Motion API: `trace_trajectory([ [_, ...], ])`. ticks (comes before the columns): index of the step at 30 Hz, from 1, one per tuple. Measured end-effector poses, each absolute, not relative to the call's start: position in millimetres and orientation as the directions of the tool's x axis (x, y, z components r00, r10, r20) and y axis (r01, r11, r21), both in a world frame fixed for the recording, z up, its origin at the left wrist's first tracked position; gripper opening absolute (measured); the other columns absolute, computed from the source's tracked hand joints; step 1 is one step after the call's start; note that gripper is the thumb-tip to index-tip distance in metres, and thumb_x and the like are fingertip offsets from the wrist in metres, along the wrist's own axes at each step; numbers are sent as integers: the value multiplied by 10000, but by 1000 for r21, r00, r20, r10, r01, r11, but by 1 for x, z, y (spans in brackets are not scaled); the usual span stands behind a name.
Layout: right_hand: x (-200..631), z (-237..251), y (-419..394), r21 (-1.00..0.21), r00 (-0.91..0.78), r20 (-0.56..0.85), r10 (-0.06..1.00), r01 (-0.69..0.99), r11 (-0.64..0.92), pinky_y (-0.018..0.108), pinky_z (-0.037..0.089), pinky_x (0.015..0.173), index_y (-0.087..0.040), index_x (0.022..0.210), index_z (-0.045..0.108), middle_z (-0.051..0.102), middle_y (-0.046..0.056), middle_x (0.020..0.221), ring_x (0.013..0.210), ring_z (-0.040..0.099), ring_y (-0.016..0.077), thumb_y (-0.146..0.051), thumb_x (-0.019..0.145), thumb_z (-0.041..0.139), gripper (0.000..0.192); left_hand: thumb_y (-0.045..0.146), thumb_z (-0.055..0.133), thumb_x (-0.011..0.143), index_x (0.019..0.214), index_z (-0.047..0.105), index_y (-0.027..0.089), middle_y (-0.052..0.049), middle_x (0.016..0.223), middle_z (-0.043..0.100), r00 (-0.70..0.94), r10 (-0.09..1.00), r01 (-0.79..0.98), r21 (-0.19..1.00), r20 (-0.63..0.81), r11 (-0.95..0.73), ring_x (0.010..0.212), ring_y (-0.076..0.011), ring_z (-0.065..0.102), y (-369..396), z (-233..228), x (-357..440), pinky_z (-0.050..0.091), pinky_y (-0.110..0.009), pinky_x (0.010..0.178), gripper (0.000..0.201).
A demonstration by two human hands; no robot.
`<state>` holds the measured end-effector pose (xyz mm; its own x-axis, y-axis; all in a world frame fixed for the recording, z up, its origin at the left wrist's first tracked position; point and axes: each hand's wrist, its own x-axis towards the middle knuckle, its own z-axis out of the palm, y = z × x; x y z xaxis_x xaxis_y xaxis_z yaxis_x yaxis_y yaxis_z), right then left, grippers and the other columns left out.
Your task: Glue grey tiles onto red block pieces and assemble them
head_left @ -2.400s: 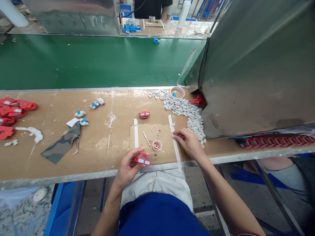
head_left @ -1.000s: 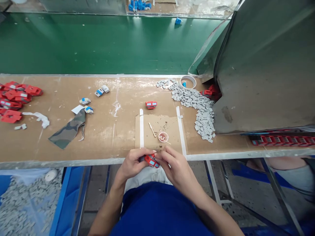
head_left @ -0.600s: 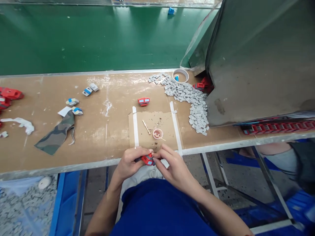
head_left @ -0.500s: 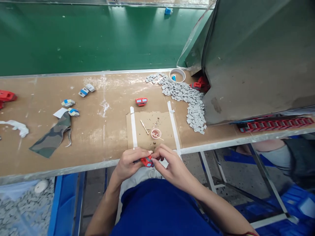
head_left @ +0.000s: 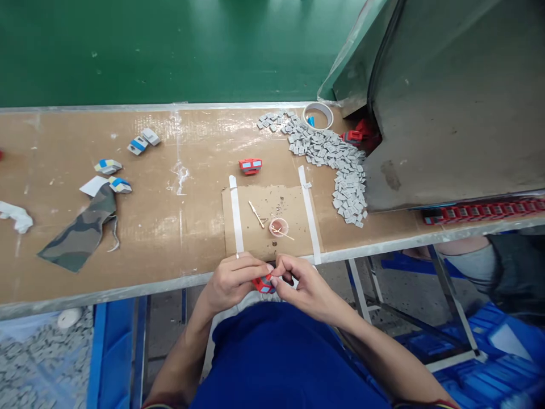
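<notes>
- Small red plastic block w/ blue-grey panels (head_left: 263, 283) is pinched between left hand (head_left: 232, 281) & right hand (head_left: 303, 282), just off the brown workbench edge (head_left: 128, 287), above the lap.
- Risk: fingertip-only grip; block could be dropped to the floor if fingers slip.

Brown workbench (head_left: 170, 227), board top, scuffed, white smears; metal edging along near and far edge. Beyond bench: green conveyor belt (head_left: 170, 51) running across full width. Right side: large grey sheet-metal housing (head_left: 460, 96) resting on bench, plastic film at its left edge. Under bench: slanted metal frame legs (head_left: 451, 295), grey speckled floor (head_left: 404, 295). Blue crates (head_left: 494, 352) at lower right, blue bin (head_left: 113, 346) at lower left. Light even, diffuse; soft glare on bench top, no hard shadows.
</notes>
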<state>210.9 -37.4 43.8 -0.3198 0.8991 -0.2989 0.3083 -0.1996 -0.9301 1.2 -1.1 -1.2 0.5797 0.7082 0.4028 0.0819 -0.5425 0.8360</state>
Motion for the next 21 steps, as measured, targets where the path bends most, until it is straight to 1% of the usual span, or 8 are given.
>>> trace_trajectory([
  [3,210,39,-37,-915,-334,-401,853,194,-354,227,310,550,-204,756,516,487,-52,666,596,379,101,-387,939,644,289,122,541,1005,1173,763,219,-101,956,818,598,687,104,810,413,-577,801,-193,734,-1,-1,0,564,-292,709,295],
  [5,213,39,-36,-912,-349,-410,842,146,-384,226,320,548,-196,763,538,473,-55,666,593,377,97,-430,948,648,318,106,544,999,1166,760,220,-93,935,808,594,686,111,802,419,-587,794,-187,722,-1,-1,1,552,-282,702,296],
  [7,217,40,-36,-926,-354,-377,856,156,-343,230,336,561,-185,782,592,458,-55,660,599,391,101,-440,968,643,320,89,558,988,1165,746,220,-92,946,804,586,688,103,803,428,-588,815,-183,728,-1,-1,2,560,-277,719,289],
  [9,219,41,-38,-947,-335,-318,887,165,-277,240,382,598,-185,864,659,487,-41,692,632,443,113,-444,983,640,285,100,596,977,1180,719,218,-102,994,802,558,706,74,821,437,-567,870,-187,747,-3,-1,4,586,-279,757,264],
  [11,218,40,-41,-963,-292,-264,919,127,-237,255,456,661,-200,1024,682,571,-8,802,714,535,134,-461,980,650,267,131,655,957,1187,692,214,-122,1045,793,505,746,48,850,433,-525,939,-201,763,-5,-2,5,613,-294,799,247],
  [14,211,36,-49,-967,-243,-250,937,22,-252,293,549,792,-225,1209,616,666,52,1019,880,644,167,-476,967,679,353,147,699,932,1148,673,212,-144,1090,774,433,802,33,882,411,-470,983,-219,770,-9,-5,5,633,-303,801,227],
  [18,203,32,-53,-969,-217,-224,950,-59,-242,305,589,849,-240,1212,612,683,74,1118,954,691,173,-425,980,686,306,120,716,913,1139,672,218,-144,1129,758,406,822,3,899,399,-438,1016,-225,765,-9,-5,5,631,-302,807,250],
  [21,202,30,-52,-996,-144,-91,985,16,-89,308,609,845,-245,1204,651,655,79,1140,983,691,181,-356,974,705,261,200,799,873,1165,685,209,-160,1190,745,438,815,-32,913,380,-408,1091,-255,750,-6,-2,5,629,-343,885,314],
])
